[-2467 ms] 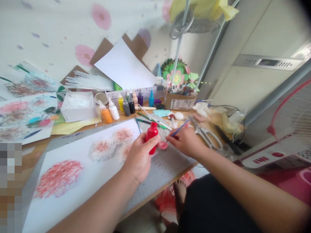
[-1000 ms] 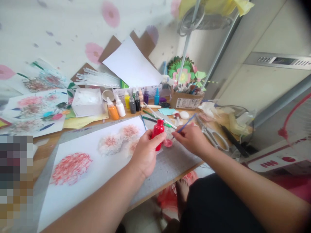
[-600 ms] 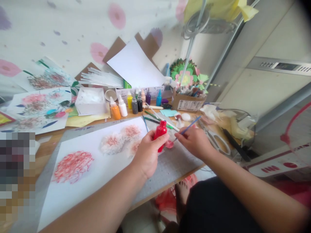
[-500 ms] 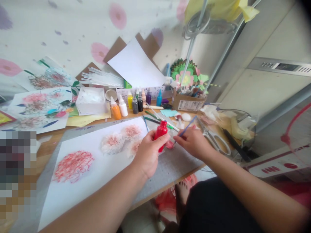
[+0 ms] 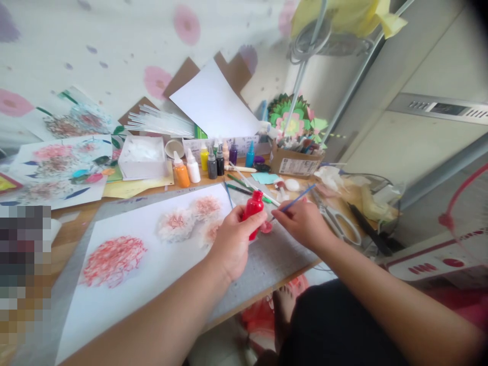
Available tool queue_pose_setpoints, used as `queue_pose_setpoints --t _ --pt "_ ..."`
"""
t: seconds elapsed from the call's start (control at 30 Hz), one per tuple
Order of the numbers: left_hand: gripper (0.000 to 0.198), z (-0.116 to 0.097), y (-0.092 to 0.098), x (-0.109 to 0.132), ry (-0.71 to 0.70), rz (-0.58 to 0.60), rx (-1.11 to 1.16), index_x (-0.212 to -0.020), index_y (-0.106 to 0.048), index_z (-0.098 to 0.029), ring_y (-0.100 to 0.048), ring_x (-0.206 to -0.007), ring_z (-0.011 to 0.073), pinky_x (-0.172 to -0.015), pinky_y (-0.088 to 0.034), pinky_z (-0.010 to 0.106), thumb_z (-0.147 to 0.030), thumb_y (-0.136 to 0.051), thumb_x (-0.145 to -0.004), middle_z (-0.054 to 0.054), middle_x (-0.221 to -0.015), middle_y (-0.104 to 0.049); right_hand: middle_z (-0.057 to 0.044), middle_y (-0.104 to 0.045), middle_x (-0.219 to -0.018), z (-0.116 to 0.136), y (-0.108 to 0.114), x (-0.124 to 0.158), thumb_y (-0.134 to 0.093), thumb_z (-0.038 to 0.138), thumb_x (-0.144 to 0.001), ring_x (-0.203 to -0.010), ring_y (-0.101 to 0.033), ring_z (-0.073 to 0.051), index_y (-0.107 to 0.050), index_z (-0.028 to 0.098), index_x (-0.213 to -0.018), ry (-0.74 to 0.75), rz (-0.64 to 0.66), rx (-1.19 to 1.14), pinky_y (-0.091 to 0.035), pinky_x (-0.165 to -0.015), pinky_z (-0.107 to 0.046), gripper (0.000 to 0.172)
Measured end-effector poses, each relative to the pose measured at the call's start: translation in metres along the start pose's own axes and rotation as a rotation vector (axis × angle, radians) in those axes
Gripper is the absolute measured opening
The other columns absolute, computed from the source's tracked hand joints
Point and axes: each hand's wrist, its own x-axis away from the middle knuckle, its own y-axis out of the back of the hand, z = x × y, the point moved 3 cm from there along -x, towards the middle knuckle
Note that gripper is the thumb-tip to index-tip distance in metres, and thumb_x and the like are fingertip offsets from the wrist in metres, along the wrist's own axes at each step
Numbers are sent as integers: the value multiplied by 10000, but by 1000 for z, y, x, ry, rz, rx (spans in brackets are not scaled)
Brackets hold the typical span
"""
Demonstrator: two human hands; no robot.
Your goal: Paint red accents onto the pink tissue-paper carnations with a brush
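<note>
My left hand is wrapped round a small red paint bottle, held upright over the grey mat. My right hand pinches a thin blue paintbrush, its tip down at a small dish of red paint beside the bottle. To the left lies a white sheet with a red branching blot and pink-stained tissue tufts.
A row of paint bottles stands behind the sheet, with a white box, painted sheets and a cardboard box of pens. Scissors lie right of my right hand. A fan stands at the far right.
Both hands keep their hold; the brush tip works small strokes at the red dish. The view has drifted slightly, shifting the desk to the right in the picture.
</note>
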Motion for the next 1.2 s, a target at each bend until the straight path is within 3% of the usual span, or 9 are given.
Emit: queue_pose_setpoints --t 0.63,1.2 --pt "218 -2 0 0 -18 6 10 -794 -554 -151 -571 -681 126 -800 -424 319 -239 -729 -700 -11 -652 -603 -25 -635 -595 -2 1 1 -537 312 -817 -556 -552 -134 -642 175 -609 -73 44 -32 -340 -534 -239 270" --pt "199 -3 -2 -1 -5 4 22 -787 -547 -155 -579 -685 126 -803 -422 310 -234 -715 -716 -10 -657 -607 -44 -673 -672 -2 -1 -1 -539 306 -832 -604 -574 -144 -672 164 -663 -76 54 -59 -352 -564 -245 259"
